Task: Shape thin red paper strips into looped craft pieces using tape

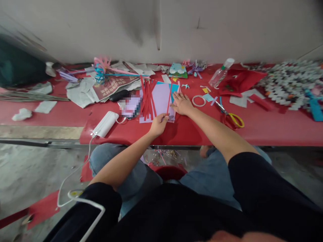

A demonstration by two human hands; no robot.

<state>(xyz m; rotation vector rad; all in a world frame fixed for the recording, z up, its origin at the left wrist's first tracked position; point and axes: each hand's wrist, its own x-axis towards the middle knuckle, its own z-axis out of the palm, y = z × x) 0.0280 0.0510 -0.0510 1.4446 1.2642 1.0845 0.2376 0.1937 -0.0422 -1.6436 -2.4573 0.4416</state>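
Red tabletop [264,127] carried lilac paper [161,97]. Left hand [158,125] extended, fingers pinching near end of red strip [169,99]; strip lay on paper, long axis pointing 12 o'clock. Right hand [182,103] pressed flat at 3 o'clock, fingers released.

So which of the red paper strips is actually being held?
The single red strip pinched at its near end by the left hand, lying across the lilac sheet. The other red strips lie bunched, untouched, further left.
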